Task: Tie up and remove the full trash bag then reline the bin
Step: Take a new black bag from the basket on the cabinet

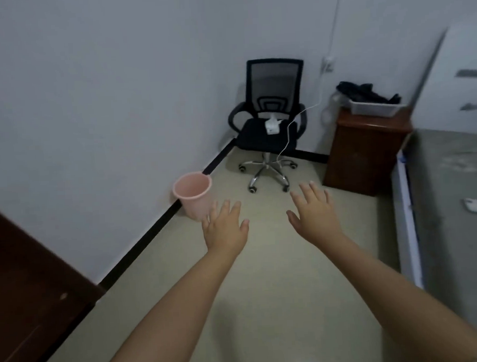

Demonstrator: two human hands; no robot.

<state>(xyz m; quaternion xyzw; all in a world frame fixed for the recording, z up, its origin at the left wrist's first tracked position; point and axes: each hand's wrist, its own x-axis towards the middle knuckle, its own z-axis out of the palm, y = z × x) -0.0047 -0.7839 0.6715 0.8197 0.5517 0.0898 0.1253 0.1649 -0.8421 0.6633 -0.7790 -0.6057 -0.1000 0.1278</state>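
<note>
Bin: pink bin by the wall, looks unlined.
Your grip: left hand and right hand spread, empty.

Pink plastic bin: upright on the floor, against the wall's black baseboard, no liner visible inside

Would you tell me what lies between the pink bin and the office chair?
Only bare floor separates the pink bin from the office chair in the head view.
</note>
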